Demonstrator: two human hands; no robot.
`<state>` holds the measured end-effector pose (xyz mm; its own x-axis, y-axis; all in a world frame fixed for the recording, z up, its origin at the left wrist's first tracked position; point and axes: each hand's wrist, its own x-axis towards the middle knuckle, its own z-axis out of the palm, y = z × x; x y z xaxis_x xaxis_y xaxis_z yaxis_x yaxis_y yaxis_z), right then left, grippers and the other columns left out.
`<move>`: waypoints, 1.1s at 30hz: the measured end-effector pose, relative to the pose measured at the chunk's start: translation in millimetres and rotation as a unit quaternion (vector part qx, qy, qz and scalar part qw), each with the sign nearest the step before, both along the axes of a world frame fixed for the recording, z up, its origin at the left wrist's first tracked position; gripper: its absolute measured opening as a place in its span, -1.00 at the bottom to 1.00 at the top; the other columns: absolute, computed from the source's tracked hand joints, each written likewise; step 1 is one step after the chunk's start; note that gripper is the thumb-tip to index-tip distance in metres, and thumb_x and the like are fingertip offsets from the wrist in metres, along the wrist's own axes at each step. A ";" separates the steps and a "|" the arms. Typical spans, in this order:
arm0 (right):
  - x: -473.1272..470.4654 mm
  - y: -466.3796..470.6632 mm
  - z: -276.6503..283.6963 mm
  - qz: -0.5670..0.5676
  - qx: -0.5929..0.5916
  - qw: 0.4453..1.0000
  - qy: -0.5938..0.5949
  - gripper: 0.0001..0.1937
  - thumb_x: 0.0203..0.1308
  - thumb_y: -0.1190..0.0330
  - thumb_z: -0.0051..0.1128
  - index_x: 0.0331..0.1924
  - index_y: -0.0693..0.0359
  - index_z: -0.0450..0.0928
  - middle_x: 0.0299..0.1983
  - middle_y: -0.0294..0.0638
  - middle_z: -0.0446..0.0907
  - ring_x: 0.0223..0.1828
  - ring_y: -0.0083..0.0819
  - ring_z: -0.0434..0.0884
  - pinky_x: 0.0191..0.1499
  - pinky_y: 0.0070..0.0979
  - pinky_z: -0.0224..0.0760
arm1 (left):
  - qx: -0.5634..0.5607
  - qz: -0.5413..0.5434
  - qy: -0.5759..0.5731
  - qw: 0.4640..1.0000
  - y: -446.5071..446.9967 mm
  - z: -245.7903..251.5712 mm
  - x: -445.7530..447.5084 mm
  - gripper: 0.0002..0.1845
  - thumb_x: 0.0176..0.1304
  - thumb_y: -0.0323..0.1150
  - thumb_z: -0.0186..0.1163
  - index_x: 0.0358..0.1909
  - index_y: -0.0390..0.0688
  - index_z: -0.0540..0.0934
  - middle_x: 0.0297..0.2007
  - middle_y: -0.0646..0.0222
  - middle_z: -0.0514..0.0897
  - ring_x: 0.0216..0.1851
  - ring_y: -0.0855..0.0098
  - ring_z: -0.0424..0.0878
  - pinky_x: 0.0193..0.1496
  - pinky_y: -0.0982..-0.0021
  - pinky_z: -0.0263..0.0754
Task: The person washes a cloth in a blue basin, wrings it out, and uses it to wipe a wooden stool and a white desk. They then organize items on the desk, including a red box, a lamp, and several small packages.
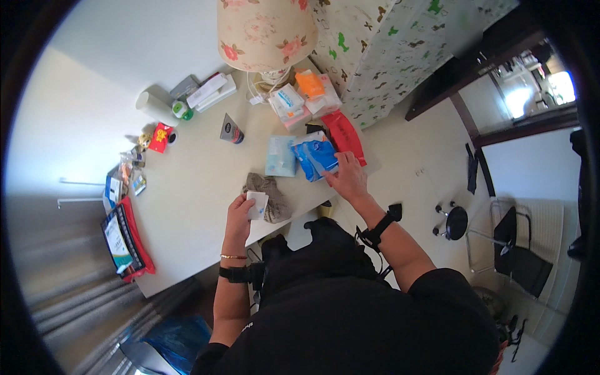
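My left hand pinches a few small white cards or folded papers over the front edge of the table. Just behind them lies a crumpled grey-brown knitted cloth item. On the right, the thumb and fingers of my right hand grip the right edge of a blue soft plastic pack, which looks like wipes. Left of that pack a pale blue flat packet rests on the tabletop. A red packet lies beyond my right fingers, partly behind the blue pack.
A floral-shaded lamp stands at the back of the white table, beside tissue packs. A squeeze tube stands mid-table. Along the left edge are a red-and-black bag and small items. A round stool is on the floor.
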<state>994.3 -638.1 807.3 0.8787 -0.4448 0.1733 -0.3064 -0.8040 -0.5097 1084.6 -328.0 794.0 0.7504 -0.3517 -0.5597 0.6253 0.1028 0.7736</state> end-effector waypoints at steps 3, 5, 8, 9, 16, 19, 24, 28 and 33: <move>11.5 -14.0 -5.7 0.063 -0.026 0.996 0.064 -0.71 0.09 0.21 0.27 -0.18 0.20 0.54 -0.20 -0.12 0.55 -0.13 -0.11 0.60 -0.18 -0.17 0.49 | 0.021 0.034 -0.003 0.999 -30.9 -3.2 -11.4 -0.77 0.30 -0.52 0.12 -0.02 -0.29 0.53 -0.17 0.33 0.66 -0.19 0.43 0.64 -0.12 0.38 0.58; 15.2 -22.6 -13.7 0.118 -0.030 0.986 0.114 -0.73 0.10 0.20 0.25 -0.21 0.17 0.53 -0.23 -0.15 0.55 -0.18 -0.12 0.62 -0.24 -0.14 0.50 | 0.011 0.041 0.010 0.999 -42.8 -4.6 -21.1 -0.76 0.30 -0.52 0.11 -0.01 -0.29 0.53 -0.16 0.34 0.66 -0.20 0.44 0.64 -0.13 0.39 0.58; 22.8 -31.2 -26.3 0.166 -0.025 0.976 0.137 -0.76 0.14 0.19 0.22 -0.22 0.13 0.52 -0.29 -0.17 0.56 -0.28 -0.10 0.64 -0.32 -0.12 0.50 | 0.073 0.049 -0.013 0.996 -53.6 -9.0 -28.6 -0.77 0.28 -0.53 0.12 -0.04 -0.29 0.53 -0.19 0.32 0.66 -0.21 0.43 0.64 -0.14 0.38 0.59; 23.1 -33.4 -28.4 0.165 -0.013 0.979 0.122 -0.78 0.15 0.19 0.20 -0.24 0.12 0.53 -0.32 -0.17 0.57 -0.30 -0.10 0.65 -0.33 -0.12 0.50 | 0.091 0.055 -0.022 0.994 -55.7 -11.3 -30.3 -0.78 0.28 -0.53 0.12 -0.05 -0.29 0.54 -0.19 0.32 0.66 -0.22 0.42 0.64 -0.14 0.38 0.59; 16.8 -49.4 7.1 0.167 0.122 0.978 0.020 -0.88 0.12 0.34 0.19 -0.39 0.20 0.54 -0.41 -0.07 0.59 -0.31 -0.08 0.63 -0.33 -0.19 0.48 | 0.061 0.090 -0.018 0.994 -54.6 -24.5 -37.3 -0.81 0.27 -0.54 0.11 -0.09 -0.31 0.54 -0.23 0.30 0.65 -0.22 0.40 0.64 -0.15 0.37 0.59; 22.7 -67.7 33.5 0.170 0.102 0.972 -0.128 -0.89 0.07 0.41 0.23 -0.39 0.24 0.54 -0.42 -0.03 0.59 -0.36 -0.07 0.63 -0.34 -0.20 0.47 | 0.041 0.102 -0.014 0.994 -52.8 -24.0 -44.9 -0.80 0.25 -0.54 0.12 -0.09 -0.32 0.55 -0.23 0.28 0.66 -0.23 0.42 0.65 -0.17 0.39 0.58; 33.0 -99.1 50.5 0.047 0.182 0.975 -0.118 -0.86 0.11 0.42 0.27 -0.38 0.29 0.52 -0.50 -0.02 0.59 -0.48 -0.12 0.62 -0.39 -0.27 0.45 | 0.053 0.131 -0.006 0.990 -59.4 -18.1 -48.3 -0.79 0.23 -0.52 0.15 -0.10 -0.33 0.57 -0.27 0.31 0.68 -0.28 0.47 0.65 -0.25 0.45 0.56; 37.8 -106.7 46.5 0.025 0.243 0.963 -0.110 -0.84 0.10 0.41 0.28 -0.38 0.29 0.52 -0.51 -0.02 0.60 -0.49 -0.18 0.63 -0.40 -0.31 0.45 | 0.094 0.062 -0.077 0.991 -83.1 -12.8 -31.4 -0.82 0.21 -0.46 0.23 -0.17 -0.30 0.57 -0.31 0.35 0.66 -0.33 0.50 0.62 -0.29 0.47 0.54; 33.2 -99.2 42.1 0.084 0.204 0.972 -0.086 -0.83 0.08 0.40 0.30 -0.40 0.30 0.53 -0.51 -0.02 0.60 -0.49 -0.18 0.64 -0.41 -0.31 0.46 | 0.117 0.014 -0.129 0.985 -124.4 -10.5 -6.7 -0.81 0.16 -0.46 0.25 -0.21 -0.29 0.54 -0.33 0.37 0.63 -0.35 0.52 0.59 -0.27 0.46 0.50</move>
